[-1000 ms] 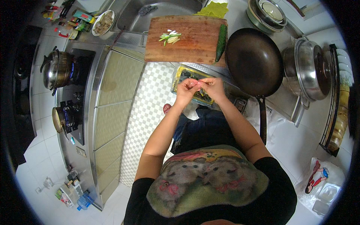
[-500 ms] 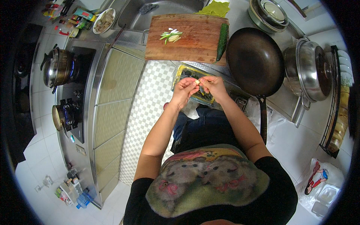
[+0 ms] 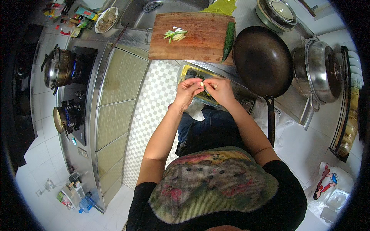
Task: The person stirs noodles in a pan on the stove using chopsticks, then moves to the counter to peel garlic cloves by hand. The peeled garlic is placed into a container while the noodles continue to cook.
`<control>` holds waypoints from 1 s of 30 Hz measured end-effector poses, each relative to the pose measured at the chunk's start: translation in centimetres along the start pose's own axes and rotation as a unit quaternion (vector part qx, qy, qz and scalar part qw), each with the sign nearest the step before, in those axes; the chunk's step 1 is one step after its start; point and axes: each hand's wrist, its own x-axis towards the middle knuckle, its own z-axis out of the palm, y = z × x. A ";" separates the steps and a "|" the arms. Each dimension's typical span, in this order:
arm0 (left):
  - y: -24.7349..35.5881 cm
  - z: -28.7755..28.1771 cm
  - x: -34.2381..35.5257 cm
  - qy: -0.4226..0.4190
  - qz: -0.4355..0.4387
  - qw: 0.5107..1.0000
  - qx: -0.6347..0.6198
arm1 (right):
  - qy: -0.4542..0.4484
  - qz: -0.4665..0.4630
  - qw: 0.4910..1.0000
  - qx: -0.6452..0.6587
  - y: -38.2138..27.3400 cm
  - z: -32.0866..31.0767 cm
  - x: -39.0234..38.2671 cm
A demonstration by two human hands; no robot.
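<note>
A small pale garlic clove (image 3: 202, 84) sits pinched between the fingertips of my left hand (image 3: 188, 92) and my right hand (image 3: 219, 91), which nearly meet. Both hands hang over a bin (image 3: 184, 74) with a yellow rim and dark scraps inside. Just beyond them lies a wooden cutting board (image 3: 200, 36). On its left part rests a little heap of cut scallion and pale slices (image 3: 176, 35). A whole cucumber (image 3: 228, 40) lies along the board's right edge.
Right of the board stands a dark wok (image 3: 262, 61), its handle toward me, beside a lidded steel pot (image 3: 322, 73). Nested bowls (image 3: 275, 17) sit at the far right. On the left, a steel pot (image 3: 58, 71) and a small pan (image 3: 59, 120) stand over lit burners. Behind the board is the sink (image 3: 173, 9).
My right fingers have shifted slightly around the garlic clove, and more of its pale surface shows. The view has moved a little; the other things stay put.
</note>
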 end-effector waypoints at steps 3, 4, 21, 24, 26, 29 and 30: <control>-0.1 0.0 -0.1 -0.005 -0.004 1.000 -0.005 | 0.004 0.003 1.000 0.008 -0.1 0.1 0.0; 0.0 0.2 -0.3 -0.003 -0.004 1.000 -0.007 | 0.004 0.008 1.000 0.015 -0.1 0.1 0.1; -0.4 0.1 0.0 -0.006 0.093 0.989 0.119 | -0.034 -0.011 0.999 -0.020 0.4 -0.2 -0.1; -0.2 0.3 0.0 -0.002 0.079 0.993 0.086 | -0.046 0.015 0.999 -0.009 0.7 0.0 0.0; 0.0 0.5 -0.2 0.009 0.057 0.997 0.059 | -0.045 0.024 0.999 -0.011 0.7 0.1 0.1; -0.3 0.1 0.1 0.007 0.041 0.999 0.036 | -0.032 0.019 0.999 -0.018 0.5 0.2 0.1; -0.3 0.0 0.1 0.003 0.039 0.999 0.027 | -0.030 0.014 0.999 -0.020 0.5 0.2 0.2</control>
